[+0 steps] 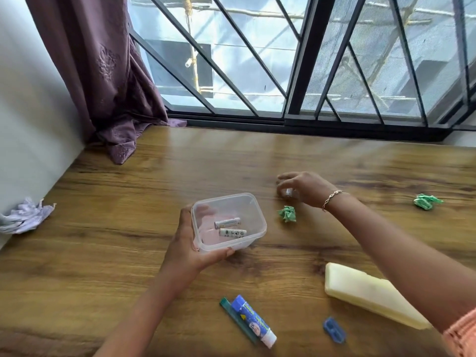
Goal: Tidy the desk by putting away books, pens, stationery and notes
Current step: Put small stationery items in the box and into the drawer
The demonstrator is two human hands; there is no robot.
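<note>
My left hand grips a clear plastic box just above the wooden desk; two small white tubes lie inside it. My right hand reaches to the middle of the desk with its fingers closed around a small white object, mostly hidden. A crumpled green paper ball lies just below that hand, and a second green paper ball sits at the far right. Near the front edge lie a blue glue stick, a green pen, a blue sharpener and a pale yellow case.
A crumpled pale purple paper rests at the desk's left edge by the wall. A purple curtain hangs into the back left corner, its hem lying on the desk. A barred window runs along the back.
</note>
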